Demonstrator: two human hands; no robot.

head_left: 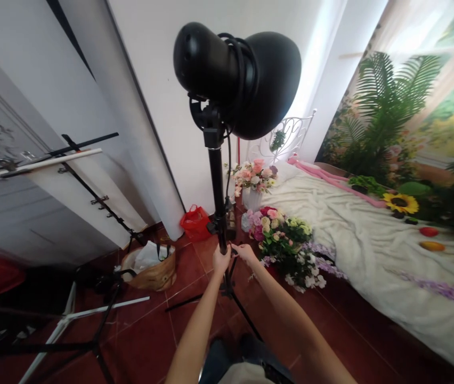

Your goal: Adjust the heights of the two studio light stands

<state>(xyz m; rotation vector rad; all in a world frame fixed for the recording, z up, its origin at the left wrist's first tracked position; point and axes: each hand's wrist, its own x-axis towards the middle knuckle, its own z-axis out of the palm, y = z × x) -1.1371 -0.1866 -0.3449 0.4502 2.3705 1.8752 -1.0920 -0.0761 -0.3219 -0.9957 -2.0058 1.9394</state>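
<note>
A black studio lamp (270, 80) with a wide reflector sits on top of an upright black light stand (216, 178). Its cable is looped around the lamp's neck and hangs beside the pole. My left hand (221, 260) is wrapped round the pole at its lower part. Close by on the right, my right hand (245, 253) pinches a small dark knob (234, 250) at the side of the stand; the fingers partly hide it. Below my hands the stand's legs (245, 314) spread over the red tiled floor.
A flower-filled bed (355, 229) stands to the right, with bouquets (275, 229) at its near corner. Left of the stand are a red bag (195, 223), a tan bag (155, 272) and white and black stand legs (109, 308). A white wall (163, 96) rises behind.
</note>
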